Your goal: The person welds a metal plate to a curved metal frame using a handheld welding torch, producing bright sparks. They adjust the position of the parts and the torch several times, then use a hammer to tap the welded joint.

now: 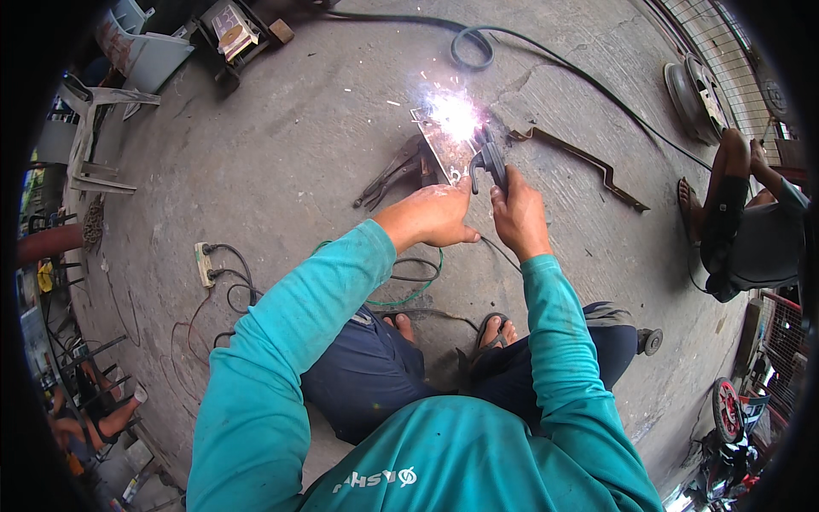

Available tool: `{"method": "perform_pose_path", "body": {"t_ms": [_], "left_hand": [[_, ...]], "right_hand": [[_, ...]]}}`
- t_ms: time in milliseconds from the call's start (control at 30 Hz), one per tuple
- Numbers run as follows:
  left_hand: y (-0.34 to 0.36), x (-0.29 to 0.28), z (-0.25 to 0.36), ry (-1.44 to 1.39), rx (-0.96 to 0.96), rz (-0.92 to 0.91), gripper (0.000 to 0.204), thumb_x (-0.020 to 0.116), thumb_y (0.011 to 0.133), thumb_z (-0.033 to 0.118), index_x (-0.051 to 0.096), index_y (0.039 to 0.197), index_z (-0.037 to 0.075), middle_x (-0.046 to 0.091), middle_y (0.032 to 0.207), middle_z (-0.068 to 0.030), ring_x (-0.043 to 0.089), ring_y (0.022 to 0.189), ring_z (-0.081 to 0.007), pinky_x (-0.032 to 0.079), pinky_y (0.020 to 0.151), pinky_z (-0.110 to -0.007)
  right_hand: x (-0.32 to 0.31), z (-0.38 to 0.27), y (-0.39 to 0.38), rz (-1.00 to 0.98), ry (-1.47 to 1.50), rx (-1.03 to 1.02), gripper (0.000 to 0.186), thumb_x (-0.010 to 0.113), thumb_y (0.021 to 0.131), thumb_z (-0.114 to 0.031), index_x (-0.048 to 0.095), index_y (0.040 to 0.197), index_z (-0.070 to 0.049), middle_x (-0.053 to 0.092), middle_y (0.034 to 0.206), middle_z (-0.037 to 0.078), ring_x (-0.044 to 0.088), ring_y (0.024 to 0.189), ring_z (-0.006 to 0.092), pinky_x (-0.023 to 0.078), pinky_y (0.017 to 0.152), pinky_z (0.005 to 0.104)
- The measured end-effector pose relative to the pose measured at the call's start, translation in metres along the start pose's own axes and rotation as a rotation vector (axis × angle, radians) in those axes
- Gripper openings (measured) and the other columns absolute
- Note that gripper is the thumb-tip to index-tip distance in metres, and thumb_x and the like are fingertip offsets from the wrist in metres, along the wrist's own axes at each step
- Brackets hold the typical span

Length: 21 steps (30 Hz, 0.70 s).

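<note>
My right hand (522,218) is wrapped round the handle of a black welding electrode holder (490,160). At its far end a bright white-violet arc (456,115) burns with sparks, and its glare hides the electrode tip and the contact spot. Below the glare lies a flat metal plate (445,154), tilted, with pale marks at its near end. My left hand (437,213) is by that near end, index finger stretched toward the holder and thumb apart; its other fingers are partly hidden. Whether the fingertip touches the plate or the holder I cannot tell.
Dark tongs-like tools (386,181) lie left of the plate. To the right are a bent steel bar (589,162), a black cable (589,75) and a wheel rim (695,98). A power strip (205,264) with cords lies left. A person (755,230) sits at right.
</note>
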<state>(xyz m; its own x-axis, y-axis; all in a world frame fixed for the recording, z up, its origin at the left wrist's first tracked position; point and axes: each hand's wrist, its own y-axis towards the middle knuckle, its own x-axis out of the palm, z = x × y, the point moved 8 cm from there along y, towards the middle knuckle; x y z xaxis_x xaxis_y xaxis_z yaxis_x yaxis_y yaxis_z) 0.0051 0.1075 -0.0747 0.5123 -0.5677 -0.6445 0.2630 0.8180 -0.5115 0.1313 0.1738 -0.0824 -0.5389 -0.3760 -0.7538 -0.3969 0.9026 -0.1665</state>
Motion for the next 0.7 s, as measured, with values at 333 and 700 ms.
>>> {"method": "perform_pose_path", "body": {"t_ms": [333, 700], "left_hand": [[0.001, 0.000, -0.002, -0.011, -0.017, -0.010, 0.095, 0.077, 0.088, 0.041, 0.035, 0.147, -0.020, 0.066, 0.123, -0.0377, 0.066, 0.119, -0.0478, 0.053, 0.102, -0.050], [0.003, 0.004, -0.004, 0.005, -0.008, -0.014, 0.104, 0.075, 0.090, 0.042, 0.022, 0.156, -0.019, 0.065, 0.125, -0.0381, 0.064, 0.123, -0.0466, 0.051, 0.105, -0.048]], "right_hand": [[0.002, -0.003, 0.001, -0.032, -0.029, -0.074, 0.044, 0.066, 0.098, -0.012, 0.057, 0.137, 0.005, 0.071, 0.107, 0.034, 0.070, 0.103, 0.0499, 0.054, 0.088, 0.0522], [0.000, 0.000, 0.000, -0.001, 0.006, -0.010, 0.046, 0.067, 0.098, -0.016, 0.057, 0.138, 0.005, 0.071, 0.108, 0.034, 0.070, 0.104, 0.0501, 0.055, 0.089, 0.0527]]}}
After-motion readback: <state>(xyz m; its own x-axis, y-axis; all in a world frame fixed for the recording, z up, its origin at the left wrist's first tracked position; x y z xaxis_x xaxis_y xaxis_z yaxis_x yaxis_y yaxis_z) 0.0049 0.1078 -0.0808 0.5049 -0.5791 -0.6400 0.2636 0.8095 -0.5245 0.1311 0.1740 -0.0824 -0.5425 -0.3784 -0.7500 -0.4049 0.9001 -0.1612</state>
